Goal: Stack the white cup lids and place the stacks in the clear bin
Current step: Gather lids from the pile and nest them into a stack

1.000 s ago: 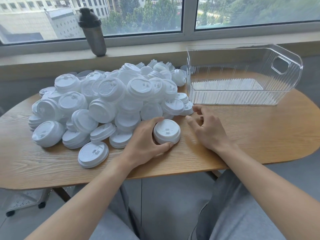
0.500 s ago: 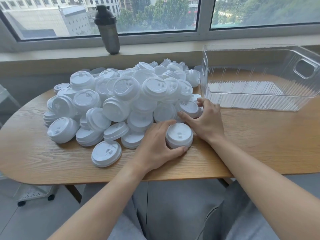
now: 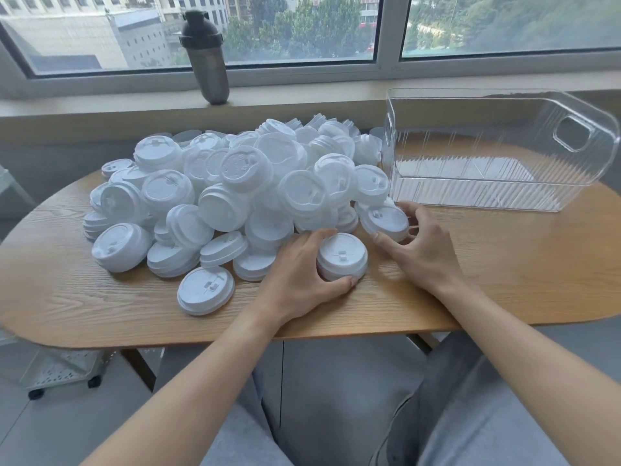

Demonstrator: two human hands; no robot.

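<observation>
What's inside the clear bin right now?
No lids show inside the clear bin; through its ribbed walls only its own base and the wooden table are visible. The pile of white lids lies outside, to its left.

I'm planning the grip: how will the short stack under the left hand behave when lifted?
The stack looks like thin plastic, so probably very light. It is only a few nested lids, so unlikely to topple. The left hand wraps its rim; smooth lids may slip apart if squeezed loosely.

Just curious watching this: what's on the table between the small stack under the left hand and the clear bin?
In the head view, one lid gripped by the right hand; otherwise bare table up to the clear bin.
</observation>
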